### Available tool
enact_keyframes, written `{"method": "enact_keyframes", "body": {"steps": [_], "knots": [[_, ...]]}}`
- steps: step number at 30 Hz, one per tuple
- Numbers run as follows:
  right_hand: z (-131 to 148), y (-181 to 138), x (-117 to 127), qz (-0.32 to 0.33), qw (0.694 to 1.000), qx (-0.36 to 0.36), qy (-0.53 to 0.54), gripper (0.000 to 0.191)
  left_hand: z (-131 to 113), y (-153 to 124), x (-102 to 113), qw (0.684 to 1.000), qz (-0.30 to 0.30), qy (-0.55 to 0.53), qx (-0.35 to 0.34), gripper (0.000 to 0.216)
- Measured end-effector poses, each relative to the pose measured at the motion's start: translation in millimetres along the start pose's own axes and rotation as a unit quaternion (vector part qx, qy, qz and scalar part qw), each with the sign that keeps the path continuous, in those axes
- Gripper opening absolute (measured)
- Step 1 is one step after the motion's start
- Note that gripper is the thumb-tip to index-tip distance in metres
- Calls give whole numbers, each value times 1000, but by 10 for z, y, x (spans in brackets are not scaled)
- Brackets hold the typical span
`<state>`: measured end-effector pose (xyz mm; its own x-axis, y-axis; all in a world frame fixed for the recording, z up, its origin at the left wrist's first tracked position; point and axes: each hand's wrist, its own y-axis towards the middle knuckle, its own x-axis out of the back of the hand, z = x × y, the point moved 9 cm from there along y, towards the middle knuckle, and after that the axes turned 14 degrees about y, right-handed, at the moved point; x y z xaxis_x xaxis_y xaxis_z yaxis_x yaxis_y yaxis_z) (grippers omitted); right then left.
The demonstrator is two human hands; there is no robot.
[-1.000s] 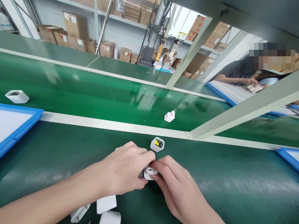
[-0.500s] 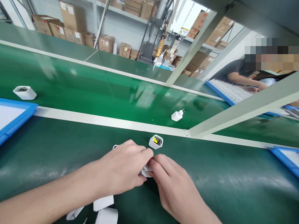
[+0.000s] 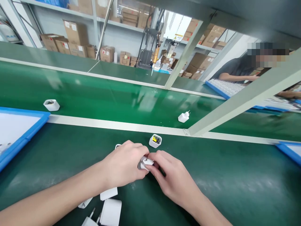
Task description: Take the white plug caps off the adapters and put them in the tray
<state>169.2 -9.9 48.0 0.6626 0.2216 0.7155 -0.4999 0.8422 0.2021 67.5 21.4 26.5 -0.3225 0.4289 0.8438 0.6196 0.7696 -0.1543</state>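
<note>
My left hand (image 3: 123, 164) and my right hand (image 3: 170, 177) meet over the green bench, both closed on one small white charger part (image 3: 145, 163) with a metal pin showing. Most of that part is hidden by my fingers. Just beyond my fingertips stands an open white charger shell (image 3: 155, 141) with a yellow component inside. Near my left forearm lie several white charger pieces (image 3: 108, 204), some with pins.
A white plug (image 3: 184, 117) and another open shell (image 3: 51, 104) ride on the green conveyor belt (image 3: 98, 97). Blue-framed trays sit at the left (image 3: 22, 131) and right (image 3: 289, 152). A slanted metal strut (image 3: 235, 105) crosses at right. Another person works at a tray (image 3: 225, 88) across the belt.
The view shifted, and the belt carried the far plug and the left shell rightward. My hands stayed together, and the held part now shows more between my fingers.
</note>
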Motion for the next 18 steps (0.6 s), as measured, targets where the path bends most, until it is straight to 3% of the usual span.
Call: {"method": "enact_keyframes", "body": {"steps": [2, 4, 7, 14, 18], "knots": [[-66, -6, 202, -71, 993, 3, 96, 15, 19, -31, 69, 998, -12, -59, 15, 23], [-35, -33, 382, -123, 976, 65, 167, 35, 69, -77, 153, 989, -24, -139, 42, 31], [92, -67, 405, -97, 970, 145, 170, 53, 82, -151, 242, 968, -22, -244, 55, 44], [314, -110, 106, -32, 972, 193, 131, 49, -111, -238, 101, 939, 31, -342, -5, 48], [322, -136, 175, -97, 971, 192, 108, 42, -139, -214, 33, 919, 17, -395, -9, 50]]}}
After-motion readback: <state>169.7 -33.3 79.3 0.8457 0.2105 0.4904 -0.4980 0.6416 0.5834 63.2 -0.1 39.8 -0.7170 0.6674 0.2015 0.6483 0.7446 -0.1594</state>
